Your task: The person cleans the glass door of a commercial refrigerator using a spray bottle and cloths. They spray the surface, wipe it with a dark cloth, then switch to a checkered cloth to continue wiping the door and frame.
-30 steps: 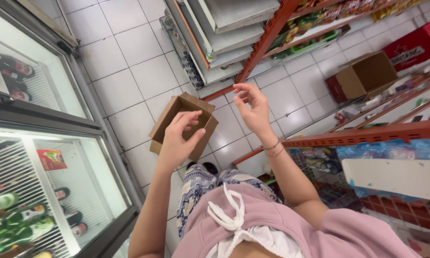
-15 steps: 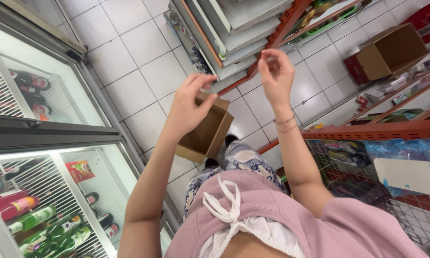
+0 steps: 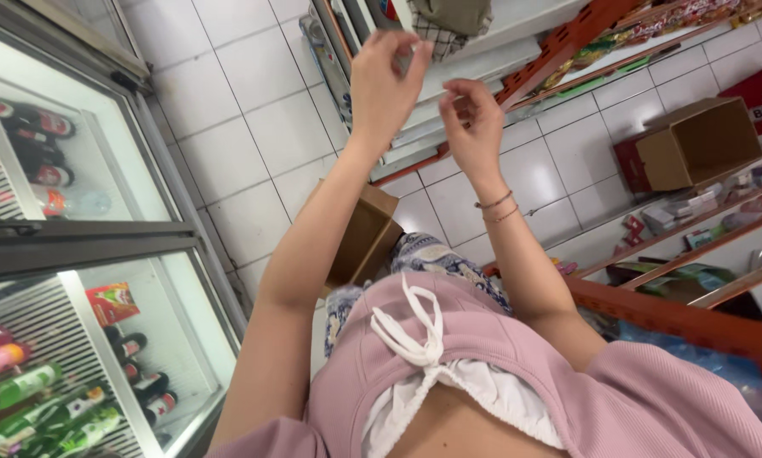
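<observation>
A glass-door fridge (image 3: 67, 254) fills the left side, with dark bottles (image 3: 33, 144) on its upper racks and green bottles (image 3: 33, 407) lower down. Just right of the fridge, on the white tiled floor (image 3: 254, 136), stands an open brown cardboard box (image 3: 364, 242). Well to the right of the fridge, a second cardboard box (image 3: 695, 144) lies on its side near orange shelf rails (image 3: 678, 318) stocked with small packets (image 3: 686, 212).
</observation>
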